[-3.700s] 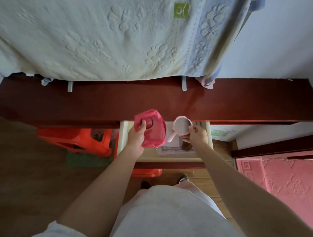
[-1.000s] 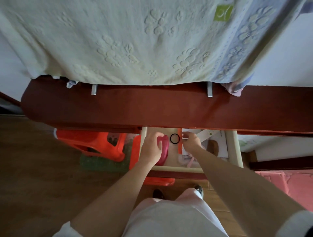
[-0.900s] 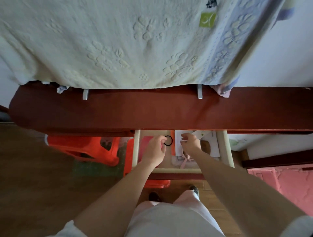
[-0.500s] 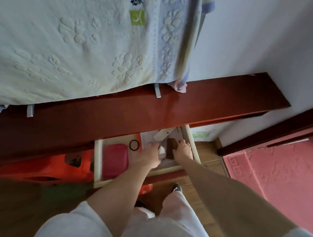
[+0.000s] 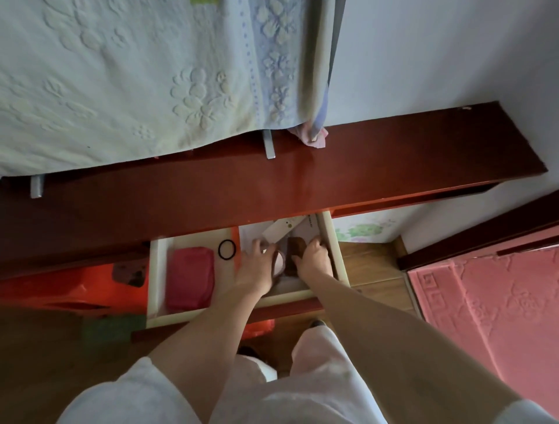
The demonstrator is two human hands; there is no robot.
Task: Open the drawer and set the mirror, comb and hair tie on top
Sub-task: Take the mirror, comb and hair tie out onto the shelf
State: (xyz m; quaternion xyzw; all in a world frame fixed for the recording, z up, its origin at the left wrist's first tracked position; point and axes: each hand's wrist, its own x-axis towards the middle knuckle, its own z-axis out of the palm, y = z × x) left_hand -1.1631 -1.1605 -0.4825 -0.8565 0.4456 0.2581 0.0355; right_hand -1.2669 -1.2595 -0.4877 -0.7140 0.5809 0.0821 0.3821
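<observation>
You are reaching both into the open drawer [image 5: 328, 242], left hand [image 5: 257, 266] curling over the pale mirror [image 5: 279, 266], likely fragile, take its rim; right hand [image 5: 314, 260] spreading beside a brown comb [image 5: 295, 246], grip unclear; hair tie [image 5: 227, 249] lying just left, light, soft.

No text, brand or number can be read anywhere. The white card [image 5: 279, 230] at the far right of the open drawer [image 5: 157, 272] carries small dark marks, too blurred to make out. A green label [image 5: 203, 1] at the top edge of the hanging towel [image 5: 121, 75] is cut off and unreadable.
</observation>
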